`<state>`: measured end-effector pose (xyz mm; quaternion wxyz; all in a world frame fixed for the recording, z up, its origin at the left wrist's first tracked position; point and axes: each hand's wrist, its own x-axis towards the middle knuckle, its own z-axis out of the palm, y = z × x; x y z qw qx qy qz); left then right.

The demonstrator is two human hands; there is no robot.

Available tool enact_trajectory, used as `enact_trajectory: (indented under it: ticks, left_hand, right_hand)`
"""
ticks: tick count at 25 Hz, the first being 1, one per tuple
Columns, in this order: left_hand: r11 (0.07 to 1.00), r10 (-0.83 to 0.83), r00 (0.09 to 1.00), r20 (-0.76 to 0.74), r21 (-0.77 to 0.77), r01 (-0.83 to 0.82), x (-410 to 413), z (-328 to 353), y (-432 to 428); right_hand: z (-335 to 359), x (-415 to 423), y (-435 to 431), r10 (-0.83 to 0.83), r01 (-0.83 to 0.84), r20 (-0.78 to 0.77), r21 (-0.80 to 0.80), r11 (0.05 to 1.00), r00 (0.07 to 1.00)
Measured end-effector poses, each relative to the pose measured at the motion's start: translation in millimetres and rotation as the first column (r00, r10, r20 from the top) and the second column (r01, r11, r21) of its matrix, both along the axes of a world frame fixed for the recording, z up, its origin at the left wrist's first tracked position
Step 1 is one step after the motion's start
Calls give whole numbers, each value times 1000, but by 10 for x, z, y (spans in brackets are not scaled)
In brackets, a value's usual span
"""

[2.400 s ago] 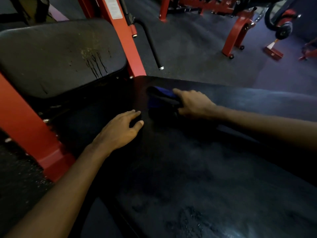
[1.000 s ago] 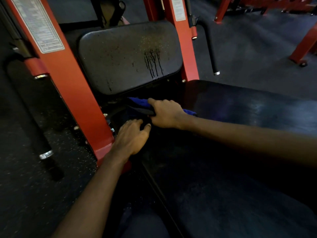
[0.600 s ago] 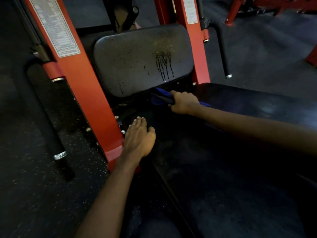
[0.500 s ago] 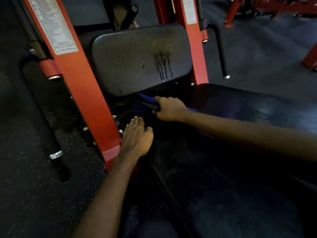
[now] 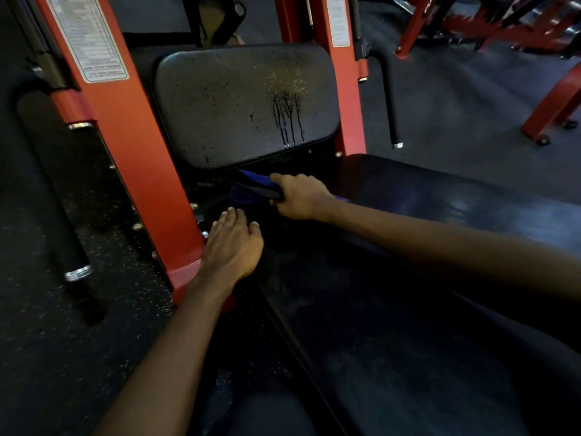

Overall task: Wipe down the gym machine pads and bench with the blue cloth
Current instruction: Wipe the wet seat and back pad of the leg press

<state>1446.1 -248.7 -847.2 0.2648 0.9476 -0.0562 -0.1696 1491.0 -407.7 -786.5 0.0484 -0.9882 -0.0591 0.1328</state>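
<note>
My right hand grips the blue cloth at the far end of the black bench, just under the lower edge of the upright black pad. That pad is speckled and shows dark drip streaks on its right half. My left hand rests flat, fingers straight, on the bench's near-left corner beside the red frame post. Part of the cloth is hidden under my right hand.
Red machine posts flank the pad, with a black handle bar on the right. A black roller pad with chrome caps stands at the left. Other red machines stand on the dark rubber floor at the back right.
My right hand has slid the cloth along the bench's far end, first left, then right, then back left toward the gap under the pad. My left hand stays flat on the bench corner.
</note>
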Motion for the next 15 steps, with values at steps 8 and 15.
enact_trajectory:
  ticks: [8, 15]
  left_hand:
    - [1000, -22, 1000, 7, 3, 22, -35, 0, -19]
    - [1000, -19, 1000, 16, 24, 19, -21, 27, -33]
  right_hand:
    - [141, 190, -1154, -310, 312, 45, -230, 922, 950]
    - [-83, 348, -703, -264, 273, 81, -141, 951, 961]
